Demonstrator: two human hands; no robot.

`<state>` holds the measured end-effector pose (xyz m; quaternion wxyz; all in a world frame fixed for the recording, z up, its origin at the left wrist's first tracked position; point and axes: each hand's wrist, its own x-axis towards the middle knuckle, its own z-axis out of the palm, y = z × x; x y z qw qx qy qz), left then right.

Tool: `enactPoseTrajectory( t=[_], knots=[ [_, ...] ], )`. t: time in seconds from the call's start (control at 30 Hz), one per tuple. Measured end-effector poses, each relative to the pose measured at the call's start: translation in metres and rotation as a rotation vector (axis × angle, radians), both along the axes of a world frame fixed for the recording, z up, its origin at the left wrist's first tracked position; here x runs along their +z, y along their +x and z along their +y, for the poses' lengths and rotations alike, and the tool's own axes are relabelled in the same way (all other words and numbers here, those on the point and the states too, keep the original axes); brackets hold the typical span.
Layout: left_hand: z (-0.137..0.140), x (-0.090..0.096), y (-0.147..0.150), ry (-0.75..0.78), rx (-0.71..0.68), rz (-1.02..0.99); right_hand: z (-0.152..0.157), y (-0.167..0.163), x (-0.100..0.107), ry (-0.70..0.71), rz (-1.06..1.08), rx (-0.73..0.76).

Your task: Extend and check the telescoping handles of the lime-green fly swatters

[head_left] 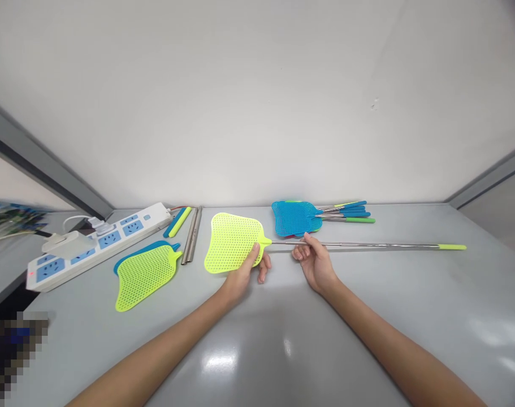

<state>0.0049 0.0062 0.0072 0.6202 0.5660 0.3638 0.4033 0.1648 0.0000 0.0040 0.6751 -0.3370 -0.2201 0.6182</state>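
A yellow-green fly swatter (pixel 234 240) with a perforated head lies across my view, its thin metal telescopic rod drawn out long to the right and ending in a yellow-green grip. My left hand (pixel 244 268) pinches the lower right corner of the head, thumb on top and fingers beneath. Just right of the neck, my right hand (pixel 314 260) is closed round the rod with curled fingers, thumb along it. Behind the rod rests a pile of finished-looking swatters (pixel 297 219) with blue heads on top, their blue and green handles pointing right.
At left lie a yellow-green swatter head (pixel 145 280) over a blue swatter head (pixel 120 261), metal rods (pixel 191 237), and blue and yellow-green grips (pixel 180 222). A white power strip (pixel 108 246) with plugs runs along the table's left side. A pale wall (pixel 257 113) stands behind.
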Motion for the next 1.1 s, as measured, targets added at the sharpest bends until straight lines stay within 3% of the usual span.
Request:
enactPoseTrajectory(
  t=[0.23, 0.57, 0.67, 0.87, 1.1],
  knots=[
    [-0.001, -0.003, 0.001, -0.019, 0.094, -0.092, 0.000, 0.002, 0.000, 0.009, -0.049, 0.001],
    [-0.001, -0.006, 0.004, 0.017, 0.373, -0.234, -0.004, 0.004, -0.001, 0.019, -0.053, -0.017],
    [-0.002, -0.006, 0.004, 0.024, 0.381, -0.250, -0.004, 0.005, -0.001, 0.027, -0.012, -0.010],
    [-0.002, -0.007, 0.002, 0.027, 0.374, -0.232, -0.003, 0.010, -0.003, 0.037, 0.039, 0.154],
    [-0.001, -0.006, 0.002, 0.018, 0.385, -0.178, -0.003, 0.011, -0.003, 0.005, 0.061, 0.172]
  ],
)
